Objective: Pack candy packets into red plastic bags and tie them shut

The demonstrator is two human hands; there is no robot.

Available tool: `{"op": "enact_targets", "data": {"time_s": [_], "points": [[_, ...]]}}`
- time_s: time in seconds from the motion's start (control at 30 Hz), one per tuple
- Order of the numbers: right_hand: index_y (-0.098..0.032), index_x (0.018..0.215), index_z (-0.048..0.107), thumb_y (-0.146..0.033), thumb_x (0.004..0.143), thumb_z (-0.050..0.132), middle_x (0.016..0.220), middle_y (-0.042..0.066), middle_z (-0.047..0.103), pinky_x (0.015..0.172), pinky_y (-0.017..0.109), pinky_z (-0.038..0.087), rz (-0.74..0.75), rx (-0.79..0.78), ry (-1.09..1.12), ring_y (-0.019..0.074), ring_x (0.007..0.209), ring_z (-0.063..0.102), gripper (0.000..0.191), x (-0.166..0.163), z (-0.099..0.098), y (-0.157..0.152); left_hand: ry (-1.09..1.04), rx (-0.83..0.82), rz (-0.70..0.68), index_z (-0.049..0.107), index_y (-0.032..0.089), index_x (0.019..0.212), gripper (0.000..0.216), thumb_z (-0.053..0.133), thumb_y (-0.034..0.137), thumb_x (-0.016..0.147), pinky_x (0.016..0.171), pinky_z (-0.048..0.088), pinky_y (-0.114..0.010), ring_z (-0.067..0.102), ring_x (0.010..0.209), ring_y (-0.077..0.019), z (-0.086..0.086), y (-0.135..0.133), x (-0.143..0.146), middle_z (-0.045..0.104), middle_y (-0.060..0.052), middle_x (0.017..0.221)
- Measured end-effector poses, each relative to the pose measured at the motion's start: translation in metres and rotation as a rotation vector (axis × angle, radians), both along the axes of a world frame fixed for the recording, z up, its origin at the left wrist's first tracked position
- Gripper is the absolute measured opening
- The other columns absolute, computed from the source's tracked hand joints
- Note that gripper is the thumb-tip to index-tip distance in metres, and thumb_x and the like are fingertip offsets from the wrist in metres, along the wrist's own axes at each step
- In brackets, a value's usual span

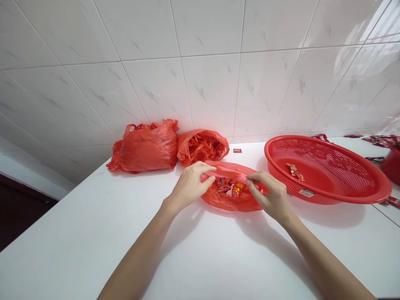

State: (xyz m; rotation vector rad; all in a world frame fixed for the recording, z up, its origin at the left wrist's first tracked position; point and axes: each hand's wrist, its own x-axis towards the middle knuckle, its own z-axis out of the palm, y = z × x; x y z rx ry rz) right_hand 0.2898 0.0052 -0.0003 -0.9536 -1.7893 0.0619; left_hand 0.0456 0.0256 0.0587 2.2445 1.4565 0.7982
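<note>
In front of me on the white table lies a red plastic bag (231, 204) with its mouth open. Inside it show several small red and gold packets (237, 189). My left hand (192, 183) pinches the far rim of the bag at its left side, thumb and fingers on the plastic. The same rim is pinched farther right by my right hand (270, 193). Between both hands the edge of the bag is stretched out. Part of the contents is hidden under the plastic.
A red plastic basket (328, 198) with a few packets (295, 171) inside stands at right. Against the tiled wall sit a full red bag (148, 148) and a bag stuffed with crumpled bags (203, 143). A single packet (237, 151) lies behind; more packets (381, 140) are far right.
</note>
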Motion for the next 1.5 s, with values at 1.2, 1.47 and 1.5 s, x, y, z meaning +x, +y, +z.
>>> {"op": "enact_targets", "data": {"time_s": [1.2,1.47,1.5], "points": [[-0.021,0.086,0.078,-0.033,0.077,0.080,0.083,0.005,0.077,0.073,0.034,0.061,0.109,-0.351,0.490,0.0204,0.079,0.073,0.015,0.019,0.089,-0.004,-0.693,0.326,0.299,0.079,0.023,0.090,0.019,0.077,0.028,0.072,0.064,0.060,-0.027,0.069,0.072,-0.0154,0.053,-0.016,-0.045,0.075,-0.003,0.095],[-0.021,0.087,0.077,-0.040,0.074,0.083,0.085,0.006,0.078,0.074,0.035,0.062,0.183,-0.416,0.598,0.0218,0.081,0.074,0.024,0.000,0.079,0.002,-0.676,0.362,0.036,0.077,0.024,0.094,0.017,0.075,0.023,0.077,0.073,0.060,-0.029,0.066,0.073,-0.0119,0.047,-0.026,-0.024,0.069,-0.003,0.107],[-0.021,0.086,0.077,-0.041,0.073,0.083,0.085,0.006,0.078,0.074,0.035,0.062,0.196,-0.420,0.603,0.0218,0.081,0.074,0.024,-0.003,0.079,0.002,-0.639,0.328,-0.035,0.077,0.024,0.099,0.020,0.075,0.023,0.078,0.076,0.060,-0.030,0.066,0.074,-0.0117,0.044,-0.029,-0.016,0.068,-0.004,0.110]]}}
